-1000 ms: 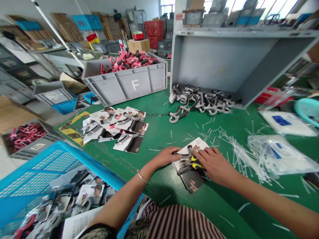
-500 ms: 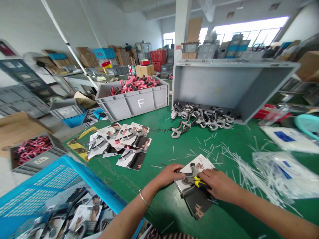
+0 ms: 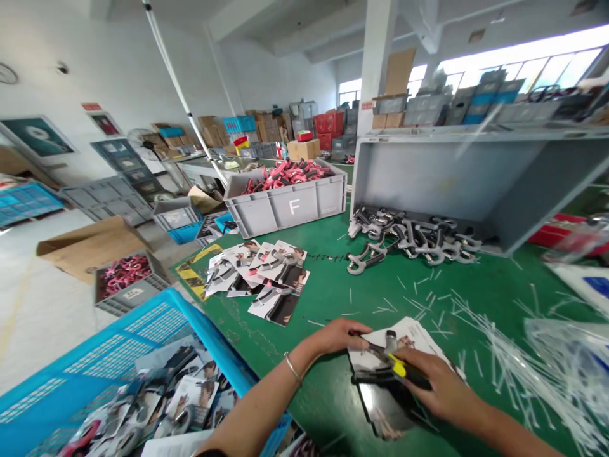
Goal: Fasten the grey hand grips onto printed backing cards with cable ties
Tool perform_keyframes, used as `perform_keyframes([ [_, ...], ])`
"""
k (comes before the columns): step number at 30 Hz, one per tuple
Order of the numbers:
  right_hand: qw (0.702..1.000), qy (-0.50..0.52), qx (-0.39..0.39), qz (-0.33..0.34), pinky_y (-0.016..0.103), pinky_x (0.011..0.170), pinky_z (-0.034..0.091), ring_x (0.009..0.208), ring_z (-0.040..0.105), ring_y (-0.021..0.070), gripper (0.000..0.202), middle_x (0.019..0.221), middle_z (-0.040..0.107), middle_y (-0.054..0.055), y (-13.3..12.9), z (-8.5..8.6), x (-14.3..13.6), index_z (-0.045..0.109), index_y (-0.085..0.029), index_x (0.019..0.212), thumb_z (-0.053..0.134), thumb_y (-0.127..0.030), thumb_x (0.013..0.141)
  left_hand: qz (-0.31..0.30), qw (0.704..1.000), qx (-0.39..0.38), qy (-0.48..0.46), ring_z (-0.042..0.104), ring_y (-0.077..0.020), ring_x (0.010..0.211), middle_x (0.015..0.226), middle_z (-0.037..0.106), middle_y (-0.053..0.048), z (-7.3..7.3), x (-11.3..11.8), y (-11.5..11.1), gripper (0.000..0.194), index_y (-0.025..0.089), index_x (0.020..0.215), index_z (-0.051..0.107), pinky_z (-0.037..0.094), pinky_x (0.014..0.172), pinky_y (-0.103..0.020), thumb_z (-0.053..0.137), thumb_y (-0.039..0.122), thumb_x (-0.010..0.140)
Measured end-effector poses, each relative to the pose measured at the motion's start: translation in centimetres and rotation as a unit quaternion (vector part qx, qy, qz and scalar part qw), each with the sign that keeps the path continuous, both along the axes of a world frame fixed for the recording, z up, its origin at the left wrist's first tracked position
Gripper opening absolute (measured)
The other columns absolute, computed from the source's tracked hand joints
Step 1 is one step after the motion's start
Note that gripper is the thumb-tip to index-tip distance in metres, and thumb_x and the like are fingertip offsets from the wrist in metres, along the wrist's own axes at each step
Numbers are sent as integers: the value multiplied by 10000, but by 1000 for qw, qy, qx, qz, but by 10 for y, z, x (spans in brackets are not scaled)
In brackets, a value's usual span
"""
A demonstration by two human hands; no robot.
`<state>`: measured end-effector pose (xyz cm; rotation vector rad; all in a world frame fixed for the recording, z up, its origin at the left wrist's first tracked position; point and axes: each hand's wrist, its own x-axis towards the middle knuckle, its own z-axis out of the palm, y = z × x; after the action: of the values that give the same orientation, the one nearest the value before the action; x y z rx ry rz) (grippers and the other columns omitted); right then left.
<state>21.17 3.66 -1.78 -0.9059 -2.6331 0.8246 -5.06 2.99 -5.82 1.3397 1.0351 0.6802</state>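
A stack of printed cards (image 3: 380, 406) lies on the green table, with a grey and black tool (image 3: 391, 341) on top. My left hand (image 3: 340, 336) is closed on the upper left edge of the cards, a silver bangle on its wrist. In my right hand (image 3: 435, 381) are yellow and black pliers (image 3: 398, 365), their jaws pointing left over the tool near my left fingertips. The jaw tips are too blurred to tell what they touch.
Carded tools (image 3: 271, 273) lie at the left. Behind stand a grey crate of red tools (image 3: 290, 206) and a tipped grey bin (image 3: 428, 171) with loose tools. White zip ties (image 3: 514, 362) spread right; a blue basket (image 3: 190, 311) is front left.
The view has swung left, so things appear further right. The pliers have turned and are held more by their handles, with the right hand lower over the cards.
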Motion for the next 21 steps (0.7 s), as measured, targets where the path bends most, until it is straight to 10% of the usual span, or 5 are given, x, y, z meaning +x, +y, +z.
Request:
perform_keyframes([
  [6,993,9,82,-82,466,918,545,1070,665,314,388,1232,667,128,-31,-13,14,580,-260,1260,546,-403,901,166,979,115,14,622,-227,991,1080,718,-73,42,-1,-7,363,173,1082,726,457,921,-329,708,332,756],
  [10,978,-14,144,-150,444,851,590,1009,693,316,487,1223,671,120,-67,-27,67,515,-280,1316,585,-478,877,337,933,121,31,632,-205,860,1023,715,-78,82,-51,-18,392,159,1066,706,493,799,-313,708,397,754],
  [15,957,-81,196,-199,496,905,549,1060,652,329,525,1221,665,104,-100,-46,120,524,-295,1329,628,-490,853,567,747,234,258,583,-295,1071,1203,638,-75,103,-143,-24,434,197,1163,642,451,937,-475,639,420,791],
  [18,950,-96,204,-214,577,971,464,1209,533,373,650,1398,534,112,-104,-48,124,446,-322,1418,633,-545,836,560,622,351,420,405,-359,1318,1402,497,-110,97,-138,-25,430,184,1225,589,273,1095,-581,599,342,825],
  [21,947,-72,180,-257,558,1016,415,1262,466,347,540,1456,453,112,-102,-39,110,458,-320,1400,575,-482,898,352,783,356,370,538,-286,1200,1225,622,-120,66,-73,-25,361,169,1188,592,359,1077,-486,495,355,894],
])
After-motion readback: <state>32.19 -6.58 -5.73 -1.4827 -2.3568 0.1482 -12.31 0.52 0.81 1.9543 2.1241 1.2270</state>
